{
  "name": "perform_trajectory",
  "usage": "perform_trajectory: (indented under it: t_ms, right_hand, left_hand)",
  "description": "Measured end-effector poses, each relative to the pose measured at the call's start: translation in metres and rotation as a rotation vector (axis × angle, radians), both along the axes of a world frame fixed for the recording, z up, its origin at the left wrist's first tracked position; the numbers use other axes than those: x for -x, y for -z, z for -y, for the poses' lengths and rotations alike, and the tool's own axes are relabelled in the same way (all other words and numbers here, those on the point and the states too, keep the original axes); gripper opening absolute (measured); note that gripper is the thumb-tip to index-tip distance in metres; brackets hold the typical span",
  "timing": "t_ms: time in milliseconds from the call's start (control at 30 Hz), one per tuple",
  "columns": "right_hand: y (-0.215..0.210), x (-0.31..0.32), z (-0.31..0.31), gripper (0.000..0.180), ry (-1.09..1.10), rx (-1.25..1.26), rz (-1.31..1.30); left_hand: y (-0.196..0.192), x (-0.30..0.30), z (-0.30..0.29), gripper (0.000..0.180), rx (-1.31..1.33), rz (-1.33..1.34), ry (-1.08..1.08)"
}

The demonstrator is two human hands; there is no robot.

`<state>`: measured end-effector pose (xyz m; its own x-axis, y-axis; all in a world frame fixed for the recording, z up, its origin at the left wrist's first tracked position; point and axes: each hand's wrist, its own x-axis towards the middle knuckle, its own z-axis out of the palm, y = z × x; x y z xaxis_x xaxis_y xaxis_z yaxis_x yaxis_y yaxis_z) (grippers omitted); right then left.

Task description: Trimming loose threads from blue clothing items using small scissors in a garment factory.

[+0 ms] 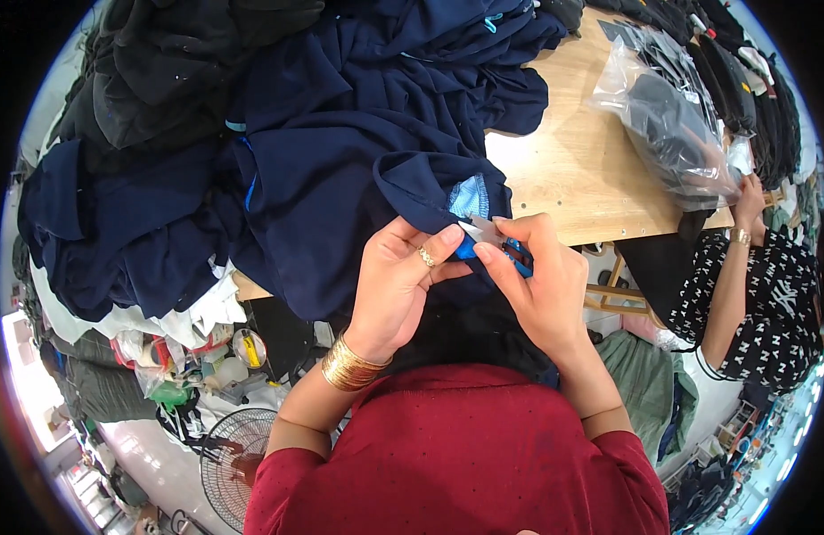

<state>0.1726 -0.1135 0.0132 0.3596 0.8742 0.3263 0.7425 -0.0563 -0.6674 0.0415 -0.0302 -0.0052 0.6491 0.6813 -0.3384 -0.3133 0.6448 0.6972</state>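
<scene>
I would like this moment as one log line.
Left hand: pinches navy fabric; Right hand: holds blue-handled snips, blades near light-blue patch; Nearby: wooden table

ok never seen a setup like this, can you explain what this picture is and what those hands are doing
No machine here: these are a person's own bare left hand and right hand. The one picture comes from a wide fisheye camera on their head, looking down, so straight edges bend near the rim. On the wooden table lie heaped navy fabric and a filled clear plastic bag. The left hand pinches the navy fabric near a light blue patch; the right hand holds small blue-handled snips, blades close to the cloth. At the right, a co-worker is beside the table.
</scene>
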Motion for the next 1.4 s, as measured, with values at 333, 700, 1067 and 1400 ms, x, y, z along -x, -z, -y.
perform_trajectory:
  t_ms: [333, 700, 1067, 1400]
  right_hand:
    - [-0.002, -0.001, -0.003, 0.026, -0.014, -0.02, 0.031]
    - [-0.004, -0.002, -0.004, 0.025, -0.005, 0.063, -0.029]
    - [-0.006, -0.02, -0.003, 0.027, 0.035, -0.101, -0.769]
    - [-0.013, -0.02, -0.004, 0.006, 0.131, 0.01, -0.599]
  left_hand:
    - [0.003, 0.003, -0.003, 0.021, 0.057, 0.067, 0.1]
    - [0.005, 0.004, -0.008, 0.019, 0.089, 0.069, 0.153]
    - [-0.001, 0.007, -0.01, 0.021, 0.026, 0.015, 0.097]
    - [-0.005, 0.013, -0.013, 0.031, -0.051, -0.01, 0.031]
